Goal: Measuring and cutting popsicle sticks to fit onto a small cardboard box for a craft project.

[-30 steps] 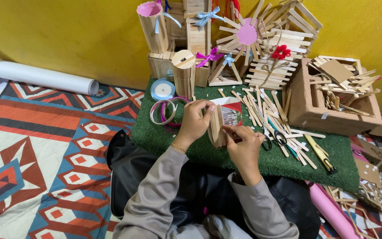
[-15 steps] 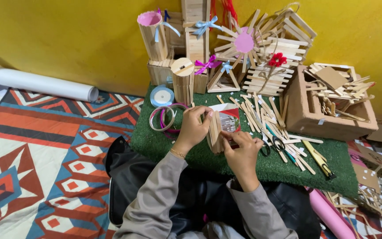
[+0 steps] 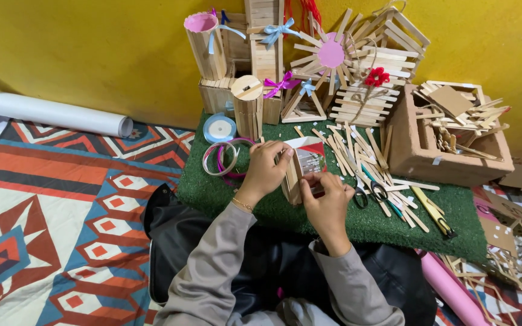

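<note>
Two hands: both were on one small assembly of flat wooden craft sticks (image 3: pixel 292 178), held above the green turf mat (image 3: pixel 357 223)
Step in hand: looked like fitting or pressing a piece onto the stick assembly — judged from the grip, not certain
Next move calls for: steady hold from the left side and light, precise pressure from the right fingertips; the piece looked thin and easy to skew
Left hand (image 3: pixel 266 169): came in from the left, wrist bent, fingers curled and clamped on the assembly's upper left edge
Right hand (image 3: pixel 327 202): sat lower right, back of hand up, fingers together and pinched against the assembly's near side; could not tell what was under the fingertips
Assembly position: at the mat's middle, just in front of a red-and-white printed card (image 3: pixel 309 156), raised off the mat between the hands
Left of hands: clear and pink rings of tape (image 3: pixel 225 158) lay on the mat, a pale blue ribbon spool (image 3: pixel 219 128) behind them
Right of hands: loose wooden sticks (image 3: pixel 357 148) were scattered, black-handled scissors (image 3: pixel 370 192) just beside the right hand
Back row: finished stick models against the yellow wall — a round stick cup with pink lining (image 3: pixel 203 45), a pink-centred stick sunburst (image 3: pixel 331 53)
Far right: cardboard box of stick offcuts (image 3: pixel 418 151)
</note>
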